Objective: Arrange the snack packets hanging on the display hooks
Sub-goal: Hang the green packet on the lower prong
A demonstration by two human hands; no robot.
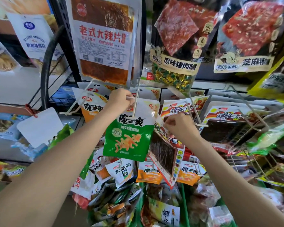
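Left hand (120, 99) fingers pinching white hook (134, 102), right hand (175, 125) seemingly pinching dark packet (164, 153), long axis slanting down-right

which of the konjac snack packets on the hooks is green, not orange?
The green konjac packet hanging in the middle, between the left hand and the right hand. The other konjac packets, upper left and along the lower row, have orange bottoms.

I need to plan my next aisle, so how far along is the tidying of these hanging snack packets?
Partway, it seems. Done: the big packets on top hang straight. In hand: the left hand grips the white hook carrying the green packet; the right hand pinches the tilted dark tofu packet. Left: the loose packets in the bin below look unsorted.
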